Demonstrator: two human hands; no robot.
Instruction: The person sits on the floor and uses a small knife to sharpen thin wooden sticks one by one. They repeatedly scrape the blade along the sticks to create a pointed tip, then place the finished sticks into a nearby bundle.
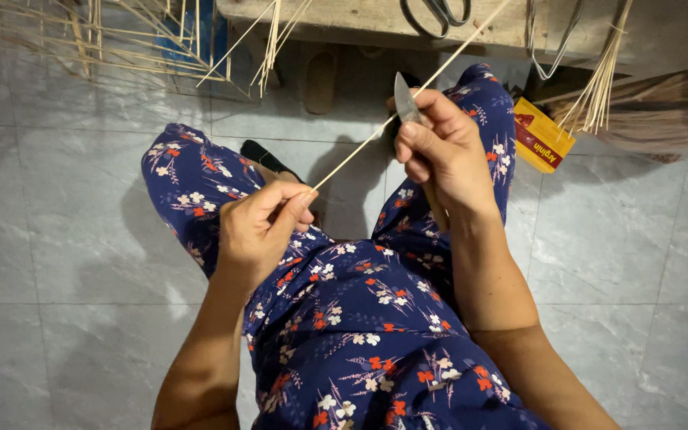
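Note:
My left hand pinches the near end of a long thin bamboo strip over my lap. The strip runs up and to the right, past my right hand, towards a wooden bench. My right hand grips a small knife with its grey blade pointing up, the blade resting against the strip. My thumb presses beside the blade. I sit with my knees apart in dark blue trousers with a flower print.
A low wooden bench at the top holds scissors and metal tongs. Loose bamboo strips lie at the top left, another bundle at the top right. A yellow and red packet lies on the grey tiled floor.

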